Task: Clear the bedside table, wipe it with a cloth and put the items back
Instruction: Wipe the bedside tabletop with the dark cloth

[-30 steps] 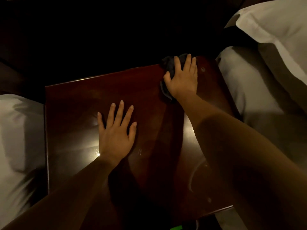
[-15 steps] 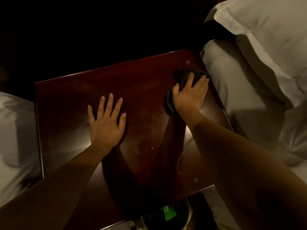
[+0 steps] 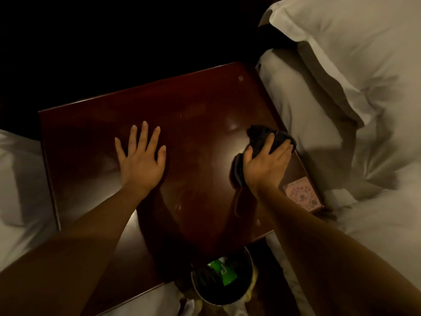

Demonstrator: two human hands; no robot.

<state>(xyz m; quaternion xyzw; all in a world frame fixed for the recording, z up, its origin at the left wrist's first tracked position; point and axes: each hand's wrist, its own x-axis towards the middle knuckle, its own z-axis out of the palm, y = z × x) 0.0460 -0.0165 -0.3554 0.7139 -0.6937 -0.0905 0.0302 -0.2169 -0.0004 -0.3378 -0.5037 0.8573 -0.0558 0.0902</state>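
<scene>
cloth (image 3: 265, 142): dark, bunched | under right hand (image 3: 266, 164) | bedside table (image 3: 200, 106): glossy

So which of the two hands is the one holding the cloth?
The right hand, clutching the dark crumpled cloth; the left hand lies flat and empty.

White pillows (image 3: 355, 71) lie on the right; a round bin (image 3: 222, 281) holding green wrappers (image 3: 224, 273) stands below.
</scene>
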